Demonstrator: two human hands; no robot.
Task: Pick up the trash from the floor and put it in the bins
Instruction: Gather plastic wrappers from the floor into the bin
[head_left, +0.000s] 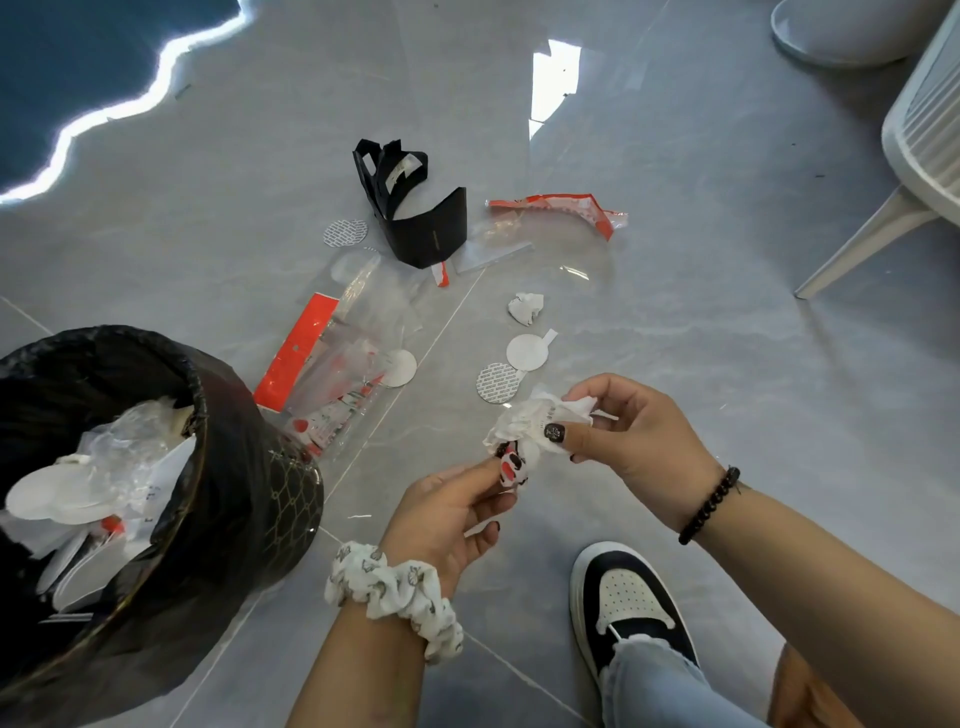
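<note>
Nearest, a black-and-cream sneaker planted on glossy grey tile floor. Just above, left hand, white scrunchie at the wrist, pinching the lower end of a crumpled white paper wad; right hand, dark bead bracelet at the wrist, clamped on the upper end with thumb and fingers. Wad held in the air between both hands, soft and creased, a red-and-black printed scrap showing at its bottom. Step in hand, by the look of it: bunching one piece together before disposal. Next move probably calls for a carry leftward and a release over the bin, close by at the left, round, lined with a wrinkled black bag and already partly filled with white discs and clear film.

Farther out on the floor, plenty left: flat round foil seals, thin and stiff; limp clear plastic bags with a red header strip, slippery-looking; a small crumpled paper ball. Beyond those, a bent black card sleeve, rigid and standing on edge, and a torn red-and-white wrapper. Far right, a white chair.
</note>
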